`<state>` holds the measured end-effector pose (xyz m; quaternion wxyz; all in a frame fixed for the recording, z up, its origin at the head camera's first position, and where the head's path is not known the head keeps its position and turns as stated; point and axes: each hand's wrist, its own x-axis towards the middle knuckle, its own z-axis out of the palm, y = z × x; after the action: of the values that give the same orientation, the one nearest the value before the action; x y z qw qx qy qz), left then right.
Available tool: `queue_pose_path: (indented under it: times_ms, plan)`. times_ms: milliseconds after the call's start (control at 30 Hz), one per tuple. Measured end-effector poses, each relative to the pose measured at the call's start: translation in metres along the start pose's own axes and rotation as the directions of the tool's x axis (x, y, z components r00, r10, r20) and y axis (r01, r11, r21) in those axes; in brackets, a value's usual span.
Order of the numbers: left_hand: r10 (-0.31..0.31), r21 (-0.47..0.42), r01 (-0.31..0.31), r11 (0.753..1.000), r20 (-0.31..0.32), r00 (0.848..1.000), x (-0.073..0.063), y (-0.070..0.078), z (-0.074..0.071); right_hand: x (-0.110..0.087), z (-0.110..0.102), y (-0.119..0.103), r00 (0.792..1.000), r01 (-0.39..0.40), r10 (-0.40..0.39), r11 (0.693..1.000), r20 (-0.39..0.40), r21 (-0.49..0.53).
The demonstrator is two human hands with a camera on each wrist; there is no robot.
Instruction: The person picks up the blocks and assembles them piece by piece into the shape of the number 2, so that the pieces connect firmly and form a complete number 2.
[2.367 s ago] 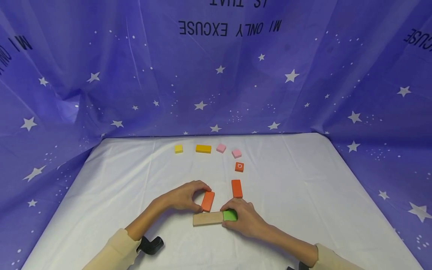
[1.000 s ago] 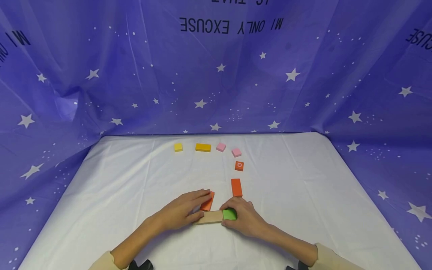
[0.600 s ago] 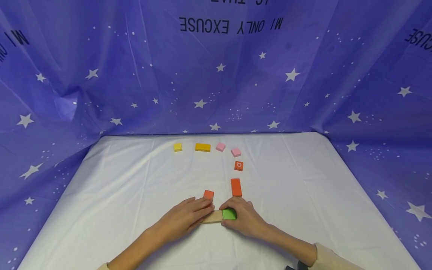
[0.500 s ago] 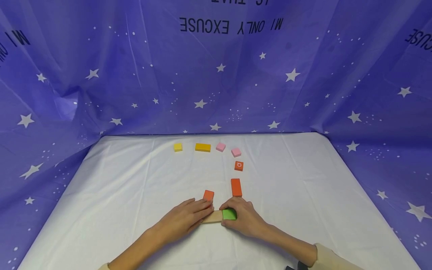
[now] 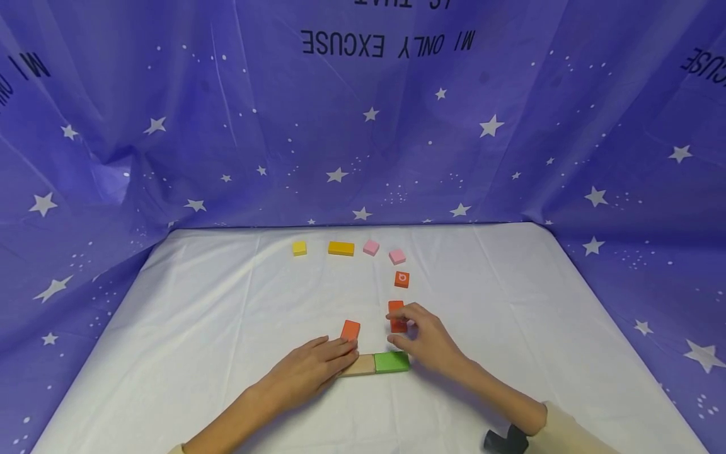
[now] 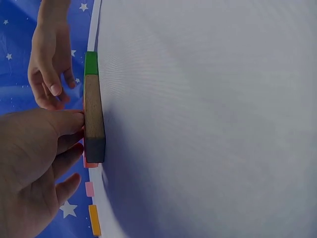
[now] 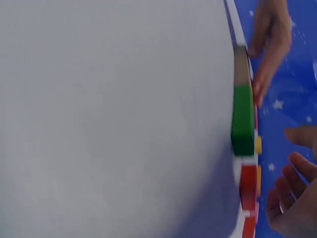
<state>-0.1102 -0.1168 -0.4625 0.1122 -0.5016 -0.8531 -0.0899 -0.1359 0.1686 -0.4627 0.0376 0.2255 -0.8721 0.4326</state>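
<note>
My left hand [image 5: 297, 373] lies over the left part of a plain wooden block [image 5: 365, 365], its outstretched fingers touching the near end of an orange block [image 5: 350, 330]. Seen from the left wrist, the thumb is against the side of the wooden block [image 6: 94, 111]. A green block [image 5: 391, 362] butts end to end against the wooden one on its right. Above an orange-red block [image 5: 398, 327] my right hand [image 5: 433, 340] hovers, thumb and fingers spread apart. In the right wrist view a gap shows between this hand [image 7: 297, 198] and the blocks.
Farther back lie a small orange block with a white mark [image 5: 402, 280], two pink blocks [image 5: 397, 256], a long amber block [image 5: 341, 248] and a small yellow block [image 5: 299, 248]. A white cloth [image 5: 482, 284] covers the table, and a purple star-patterned curtain [image 5: 363, 145] rises behind it.
My right hand has let go of the green block and moved forward to the orange-red block. Earlier, my left hand shifted from around the orange block to lie over the wooden block.
</note>
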Motion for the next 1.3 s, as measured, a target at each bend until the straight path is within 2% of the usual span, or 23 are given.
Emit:
queue_pose_path:
  times_ms: [100, 267, 433, 733, 1100, 1300]
  plan:
    - [0.005, 0.008, -0.005, 1.0, 0.01, 1.0, 0.0, 0.0, 0.0, 0.008, -0.01, 0.007, 1.0, -0.014, 0.014, 1.0, 0.001, -0.015]
    - [0.011, 0.023, -0.011, 1.0, 0.02, 1.0, -0.001, 0.0, 0.0, 0.017, -0.02, 0.021, 0.996, -0.048, 0.051, 0.998, 0.071, -0.033]
    - [0.02, 0.04, -0.021, 0.999, 0.008, 1.0, 0.0, 0.001, 0.0, 0.022, -0.023, 0.032, 0.989, -0.064, 0.068, 0.997, 0.127, -0.036]
    - [0.027, 0.051, -0.027, 0.998, 0.002, 1.0, 0.0, 0.0, 0.002, 0.025, -0.025, 0.039, 0.978, -0.077, 0.085, 0.996, 0.191, -0.048]
    - [0.018, 0.029, -0.018, 0.999, 0.01, 1.0, 0.0, 0.001, 0.001, 0.028, -0.03, 0.044, 0.965, -0.062, 0.081, 0.994, 0.248, -0.085]
    - [0.012, 0.032, -0.012, 0.999, 0.01, 1.0, 0.001, 0.002, 0.001, 0.032, -0.027, 0.045, 0.972, -0.01, 0.043, 0.989, 0.231, -0.145]
